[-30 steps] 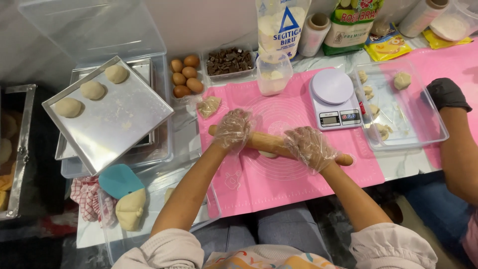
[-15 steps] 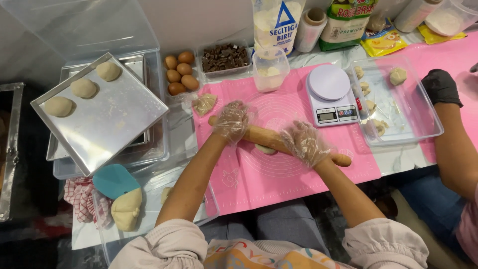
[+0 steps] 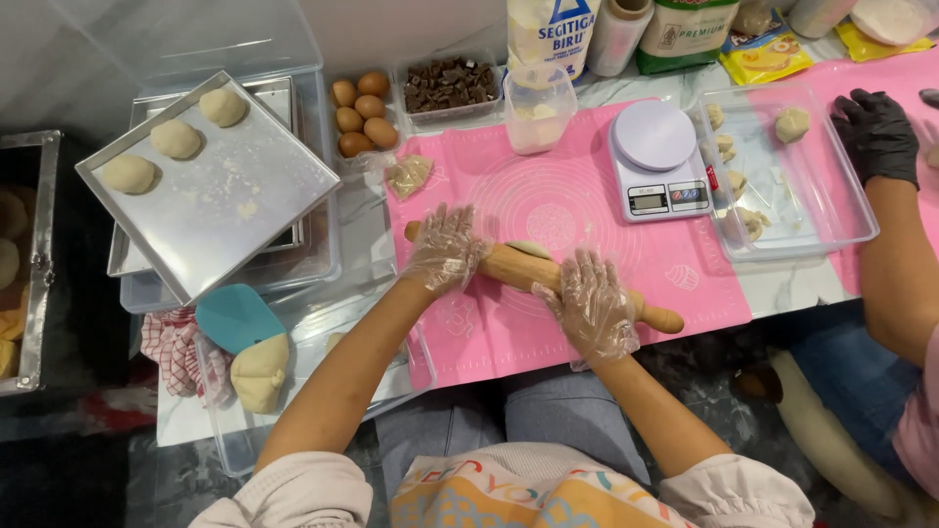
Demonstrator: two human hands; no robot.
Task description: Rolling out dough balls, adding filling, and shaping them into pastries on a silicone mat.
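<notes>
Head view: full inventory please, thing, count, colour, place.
rolling pin: 1, wooden, on the mat, under both hands
dough piece: 1, pale, under the pin
mat: 1, pink, centre
kitchen scale: 1, white, mat's far right
metal tray: 1, silver, left
dough balls: 3, pale, on that tray
eggs: 5, brown, behind the mat
chocolate pieces: a tubful, brown, rear
clear tub: 1, right, holding dough bits
scraper: 1, teal, near left
co-worker's hand: 1, black glove, far right
left hand: clear glove, on the pin
right hand: clear glove, on the pin
</notes>
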